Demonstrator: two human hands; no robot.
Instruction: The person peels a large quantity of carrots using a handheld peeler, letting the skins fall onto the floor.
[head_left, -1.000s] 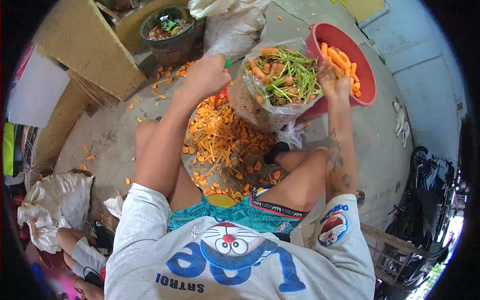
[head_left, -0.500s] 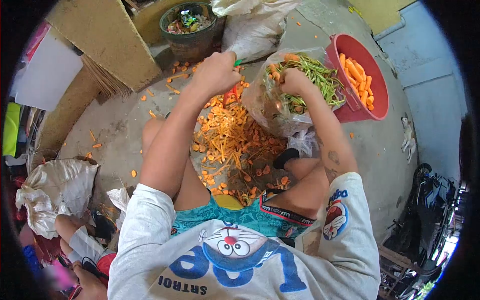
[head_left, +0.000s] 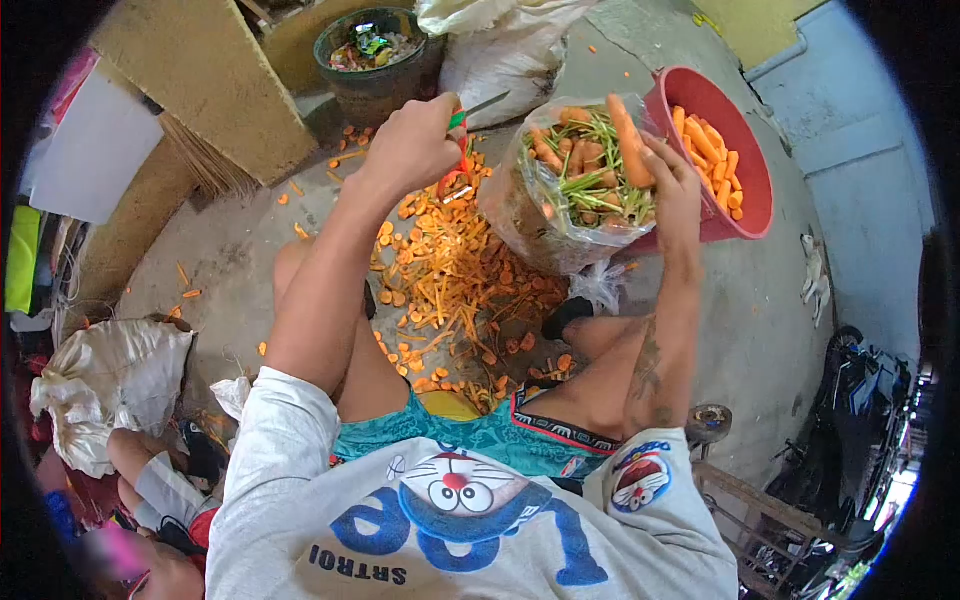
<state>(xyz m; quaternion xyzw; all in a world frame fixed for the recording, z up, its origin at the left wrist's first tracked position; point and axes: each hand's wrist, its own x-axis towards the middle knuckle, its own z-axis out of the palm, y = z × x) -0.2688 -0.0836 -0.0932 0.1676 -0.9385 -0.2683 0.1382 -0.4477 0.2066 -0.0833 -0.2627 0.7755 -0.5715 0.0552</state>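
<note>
Bare concrete floor (head_left: 230, 250) spreads under the seated person, littered between the knees with a heap of orange carrot peelings (head_left: 450, 270) that thins out toward the left, where the ground lies mostly open as far as the slanted board (head_left: 200, 80). Just past the heap stands a clear plastic bag (head_left: 560, 215), its mouth wide and full of unpeeled carrots and green stalks. Its far edge presses against a red basin (head_left: 755, 190) holding peeled carrots. The right hand (head_left: 672, 185) is above the bag's right rim, fingers curled round a whole carrot (head_left: 630, 140) that points up and away, its tip over the bag. The left hand (head_left: 415, 145) is closed in a fist on a peeler (head_left: 465, 125) with a green and red handle; what looks like a thin metal blade juts toward the bag, though it is too small to be sure. Hands are near each other but apart. Behind the left hand sits a dark bin (head_left: 380, 75) of scraps, beside a white sack (head_left: 505, 50).
</note>
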